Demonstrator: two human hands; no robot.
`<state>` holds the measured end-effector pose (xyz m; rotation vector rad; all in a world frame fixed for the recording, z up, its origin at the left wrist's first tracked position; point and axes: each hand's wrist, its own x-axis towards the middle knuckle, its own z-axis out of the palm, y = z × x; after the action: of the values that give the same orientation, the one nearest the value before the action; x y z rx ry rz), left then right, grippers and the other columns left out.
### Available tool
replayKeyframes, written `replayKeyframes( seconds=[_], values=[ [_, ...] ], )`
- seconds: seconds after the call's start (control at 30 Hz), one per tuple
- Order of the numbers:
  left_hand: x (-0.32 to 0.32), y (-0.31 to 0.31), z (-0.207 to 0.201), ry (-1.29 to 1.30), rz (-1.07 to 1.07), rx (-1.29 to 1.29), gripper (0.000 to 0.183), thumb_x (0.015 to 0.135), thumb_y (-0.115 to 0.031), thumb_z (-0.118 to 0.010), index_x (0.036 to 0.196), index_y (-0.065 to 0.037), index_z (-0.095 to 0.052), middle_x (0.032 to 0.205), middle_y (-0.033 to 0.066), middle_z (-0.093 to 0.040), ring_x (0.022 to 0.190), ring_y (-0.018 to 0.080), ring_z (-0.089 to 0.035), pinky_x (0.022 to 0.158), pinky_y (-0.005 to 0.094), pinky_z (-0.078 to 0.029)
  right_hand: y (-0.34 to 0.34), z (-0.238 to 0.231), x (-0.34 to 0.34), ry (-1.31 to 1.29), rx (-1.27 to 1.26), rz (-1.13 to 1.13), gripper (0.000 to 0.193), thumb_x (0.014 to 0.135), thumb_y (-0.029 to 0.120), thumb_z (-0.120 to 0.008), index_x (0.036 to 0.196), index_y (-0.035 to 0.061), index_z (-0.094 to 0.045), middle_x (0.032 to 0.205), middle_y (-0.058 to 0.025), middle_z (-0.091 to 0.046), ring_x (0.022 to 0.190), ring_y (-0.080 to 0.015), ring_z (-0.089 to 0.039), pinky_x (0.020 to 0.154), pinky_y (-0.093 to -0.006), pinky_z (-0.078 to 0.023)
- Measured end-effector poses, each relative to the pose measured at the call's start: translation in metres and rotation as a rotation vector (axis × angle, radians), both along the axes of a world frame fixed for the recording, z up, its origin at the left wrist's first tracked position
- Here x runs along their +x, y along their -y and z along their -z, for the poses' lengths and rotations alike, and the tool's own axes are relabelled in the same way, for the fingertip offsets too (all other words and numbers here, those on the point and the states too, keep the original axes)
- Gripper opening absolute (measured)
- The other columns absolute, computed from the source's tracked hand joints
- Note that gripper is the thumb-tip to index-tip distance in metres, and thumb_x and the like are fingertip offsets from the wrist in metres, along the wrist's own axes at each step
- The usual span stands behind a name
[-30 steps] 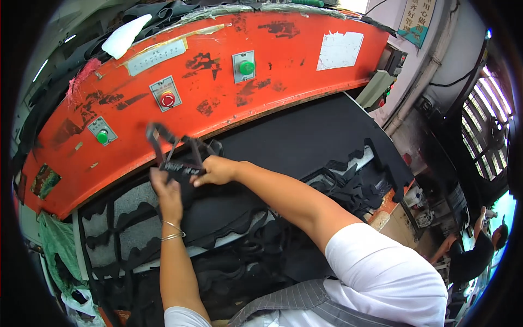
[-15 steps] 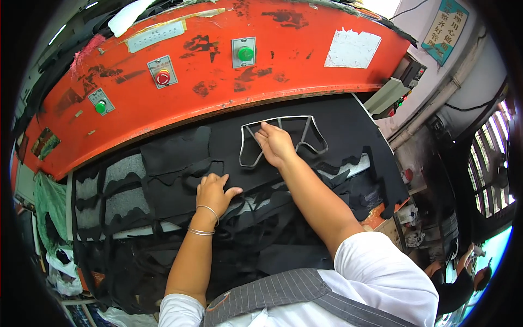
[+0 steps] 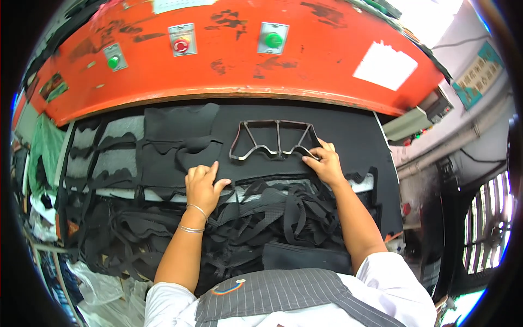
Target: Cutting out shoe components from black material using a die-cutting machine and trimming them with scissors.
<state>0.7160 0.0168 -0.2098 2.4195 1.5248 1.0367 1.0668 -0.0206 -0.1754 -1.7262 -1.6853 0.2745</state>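
A metal cutting die (image 3: 278,136), an open strip frame with a wavy near edge and inner bars, lies on black sheet material (image 3: 354,131). At its lower right corner, my right hand (image 3: 327,163) pinches the frame between thumb and fingers. My left hand (image 3: 201,182) rests on the black material to the left of the die, thumb spread from the fingers and nothing held. Just beyond that hand are dark cut pieces (image 3: 182,122), one with a curved edge folded over.
Across the far side stands a red-orange machine beam (image 3: 234,65) with a red button (image 3: 181,46) and green buttons (image 3: 273,40). Tangled black offcuts (image 3: 245,218) heap along the near edge. A grey control box (image 3: 406,125) sits at the right; plastic bags (image 3: 103,289) hang lower left.
My right hand has gone from the die's far edge to its lower right corner, and the die now sits turned, its far edge more level. The view has shifted; my left hand stays open.
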Motion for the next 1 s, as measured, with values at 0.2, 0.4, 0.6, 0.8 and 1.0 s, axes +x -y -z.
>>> replayKeyframes(
  seconds=[0.2,0.4,0.6,0.8,1.0],
  values=[
    [0.002,-0.004,-0.002,0.036,0.047,-0.027,0.044,0.072,-0.034,-0.074,0.106,-0.007,-0.07,0.084,0.0015,-0.056,0.088,0.023,-0.05,0.079,0.0364,-0.04,0.003,0.008,-0.01,0.187,0.016,-0.122,0.059,0.065,0.031,-0.083,0.116,0.0092,-0.065,0.123,-0.0138,-0.06,0.108,-0.0303,-0.053,0.097,-0.0401,-0.038],
    [0.002,-0.009,0.001,0.096,0.039,0.019,0.038,0.071,-0.03,-0.074,0.101,-0.007,-0.071,0.081,0.0016,-0.056,0.084,0.0226,-0.05,0.076,0.0359,-0.039,-0.004,0.0,0.011,0.191,-0.139,-0.173,0.088,0.06,0.039,-0.085,0.135,0.0089,-0.05,0.134,-0.0183,-0.051,0.125,-0.035,-0.043,0.108,-0.0433,-0.029],
    [0.003,-0.017,-0.001,0.116,0.049,-0.014,0.037,0.072,-0.027,-0.074,0.101,-0.006,-0.071,0.08,0.0015,-0.057,0.084,0.0227,-0.05,0.076,0.0357,-0.039,-0.011,0.006,0.014,0.205,-0.114,-0.176,0.088,0.062,0.048,-0.081,0.135,0.0088,-0.051,0.135,-0.0187,-0.05,0.126,-0.0362,-0.044,0.108,-0.0444,-0.029],
    [0.009,-0.032,-0.018,0.067,0.017,-0.135,0.04,0.07,-0.027,-0.076,0.104,-0.006,-0.07,0.085,0.003,-0.059,0.088,0.0244,-0.052,0.079,0.0358,-0.04,-0.031,-0.002,0.02,0.215,-0.193,-0.173,0.092,0.064,0.048,-0.08,0.14,0.0111,-0.045,0.137,-0.0186,-0.049,0.127,-0.0373,-0.041,0.109,-0.0459,-0.028],
    [-0.075,-0.109,-0.092,0.655,-0.272,-0.085,0.053,0.09,-0.021,-0.066,0.135,-0.002,-0.046,0.12,0.0137,-0.052,0.105,0.0232,-0.055,0.087,0.0337,-0.046,-0.051,-0.087,-0.012,-0.01,-0.064,-0.167,0.078,0.071,0.026,-0.081,0.137,0.0042,-0.045,0.12,-0.0181,-0.06,0.111,-0.0314,-0.056,0.097,-0.0411,-0.042]
  ],
)
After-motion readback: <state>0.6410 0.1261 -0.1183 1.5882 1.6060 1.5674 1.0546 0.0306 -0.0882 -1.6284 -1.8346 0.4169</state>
